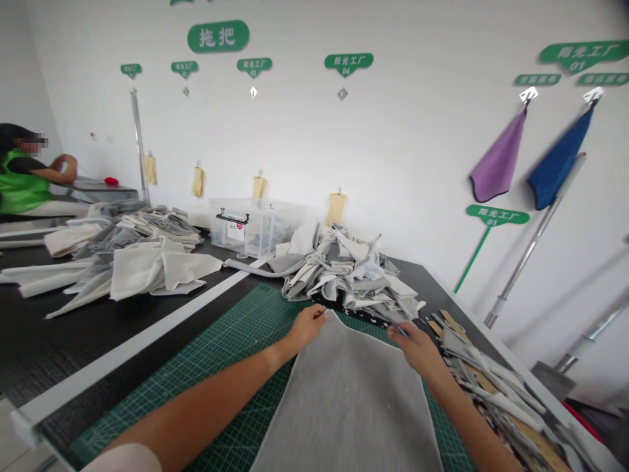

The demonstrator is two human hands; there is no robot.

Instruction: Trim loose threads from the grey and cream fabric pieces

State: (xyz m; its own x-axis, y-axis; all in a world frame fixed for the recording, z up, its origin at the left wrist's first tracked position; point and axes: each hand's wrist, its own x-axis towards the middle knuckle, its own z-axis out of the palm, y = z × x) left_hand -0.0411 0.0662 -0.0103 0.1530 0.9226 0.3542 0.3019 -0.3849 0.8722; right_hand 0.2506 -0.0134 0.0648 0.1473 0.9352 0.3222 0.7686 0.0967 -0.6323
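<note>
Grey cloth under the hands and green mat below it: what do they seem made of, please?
The grey rectangular cloth looks like soft microfibre: matte, slightly fuzzy, pale bound edge. The green grid-printed cutting mat seems matte plastic or rubber, judging by its flat, smooth sheet; exact material unclear.

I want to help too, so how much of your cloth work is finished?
It's hard to be sure, but the cloth inside the clear plastic bin looks finished. In hand is a gray cloth on the green cutting mat, with the left hand and right hand at its top edge. Still left, it seems, are the big heap of cloth scraps and the strips on the right.
</note>
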